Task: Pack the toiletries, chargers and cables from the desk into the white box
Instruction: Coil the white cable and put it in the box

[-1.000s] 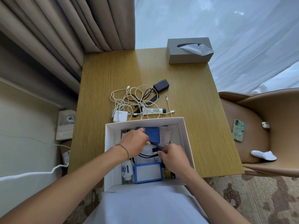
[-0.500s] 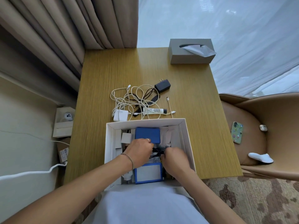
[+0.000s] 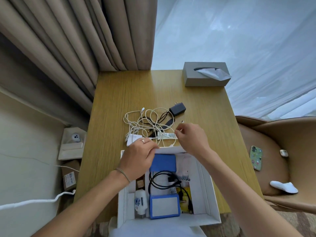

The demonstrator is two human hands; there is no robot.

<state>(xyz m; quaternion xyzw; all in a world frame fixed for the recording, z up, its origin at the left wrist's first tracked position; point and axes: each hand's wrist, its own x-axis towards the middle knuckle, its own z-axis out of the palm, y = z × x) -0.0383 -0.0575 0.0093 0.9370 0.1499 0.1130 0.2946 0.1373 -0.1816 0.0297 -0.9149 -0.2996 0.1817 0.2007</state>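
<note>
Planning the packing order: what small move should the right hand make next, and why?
Probably lift the white cable it seems to pinch: the right hand hovers over the tangled cables beyond the white box.

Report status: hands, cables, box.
Left hand over the white box's far rim, fingers curled, grip unclear. Right hand pinching at the white cable tangle on the desk. Black charger and tube unpacked. Nothing blocking.

The desk (image 3: pixel 119 103) was made of smooth, slightly shiny wood. The white box (image 3: pixel 207 189) was made of matt card. The curtains (image 3: pixel 68 40) were made of soft cloth.
</note>
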